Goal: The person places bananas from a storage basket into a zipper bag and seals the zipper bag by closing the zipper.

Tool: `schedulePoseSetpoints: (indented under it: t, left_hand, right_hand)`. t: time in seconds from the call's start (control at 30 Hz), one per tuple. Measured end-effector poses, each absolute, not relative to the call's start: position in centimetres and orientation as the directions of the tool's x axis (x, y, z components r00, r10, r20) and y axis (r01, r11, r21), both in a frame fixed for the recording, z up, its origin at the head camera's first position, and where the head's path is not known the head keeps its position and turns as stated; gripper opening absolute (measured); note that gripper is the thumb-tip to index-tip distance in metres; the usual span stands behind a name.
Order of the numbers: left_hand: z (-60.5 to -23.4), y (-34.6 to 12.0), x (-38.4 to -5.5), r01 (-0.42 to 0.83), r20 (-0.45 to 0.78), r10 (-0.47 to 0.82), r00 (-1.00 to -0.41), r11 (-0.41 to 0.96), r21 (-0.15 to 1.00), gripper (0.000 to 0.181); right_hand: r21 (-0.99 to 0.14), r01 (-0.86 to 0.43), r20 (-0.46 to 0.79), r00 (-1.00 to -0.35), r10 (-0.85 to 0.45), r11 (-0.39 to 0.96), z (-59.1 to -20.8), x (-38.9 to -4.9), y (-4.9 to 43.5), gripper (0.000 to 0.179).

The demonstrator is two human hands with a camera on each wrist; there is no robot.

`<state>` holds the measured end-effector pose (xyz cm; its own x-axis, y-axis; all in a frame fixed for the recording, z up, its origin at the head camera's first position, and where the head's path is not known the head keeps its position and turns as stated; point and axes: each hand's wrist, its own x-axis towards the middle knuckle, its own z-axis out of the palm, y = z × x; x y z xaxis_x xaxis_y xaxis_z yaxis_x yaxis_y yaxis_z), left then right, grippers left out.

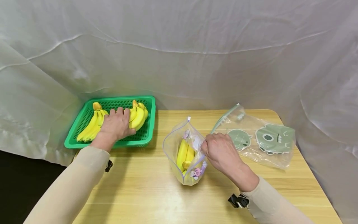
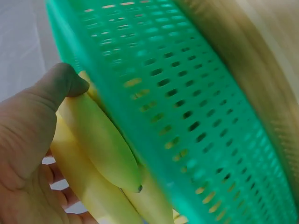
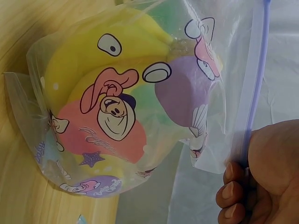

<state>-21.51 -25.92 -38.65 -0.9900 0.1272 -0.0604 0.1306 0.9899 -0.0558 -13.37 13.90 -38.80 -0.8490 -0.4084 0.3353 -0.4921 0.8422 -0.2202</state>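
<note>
Head view: left fingers [image 1: 120, 110] grip yellow bananas [image 1: 139, 119], right fingers [image 1: 205, 147] a transparent printed bag [image 1: 196, 144].

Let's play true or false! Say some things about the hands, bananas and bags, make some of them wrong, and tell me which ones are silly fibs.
1. The left hand grips a bunch of bananas in the basket. True.
2. The basket is red. False: it is green.
3. The right hand holds the edge of the purple-edged bag. True.
4. The bag with green cartoon creatures lies on the table. True.
5. The bag with green cartoon creatures is full of bananas. False: no bananas show in it.
6. The purple-edged bag is sealed shut. False: its top is open, and more bananas show inside.
</note>
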Motion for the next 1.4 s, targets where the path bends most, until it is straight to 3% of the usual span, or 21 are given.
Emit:
schedulePoseSetpoints:
  t: [0.27, 0.67, 0.93, 1.23, 1.4]
  left_hand:
    - [-35.3, -24.6, -20.4, 0.128, -0.064, 0.124, -0.99, 0.99, -0.054, 0.088]
    - [-29.8, -21.6, -16.0, 0.223, 0.036, 0.223, -0.974, 0.975, -0.01, 0.068]
    - [-26.7, -19.1, -12.8, 0.41, 0.262, 0.396, -0.88, 0.912, 0.001, 0.057]
    - [-24.1, -16.1, -10.2, 0.533, 0.195, 0.52, -0.831, 0.846, 0.017, 0.068]
    - [-23.8, -14.3, -8.9, 0.586, 0.195, 0.577, -0.793, 0.81, -0.015, 0.065]
  right_hand:
    - [-0.233, -0.49, 0.339, -0.851, -0.402, 0.84, -38.7, -13.2, 14.1, 0.033]
    - [-0.237, -0.495, 0.339, -0.848, -0.406, 0.836, -37.9, -13.2, 13.8, 0.034]
    - [-0.235, -0.504, 0.357, -0.84, -0.409, 0.831, -37.7, -13.2, 13.7, 0.035]
    - [-0.251, -0.494, 0.326, -0.853, -0.408, 0.833, -37.3, -13.3, 13.2, 0.034]
    - [-0.25, -0.495, 0.325, -0.853, -0.409, 0.832, -37.2, -13.4, 13.0, 0.035]
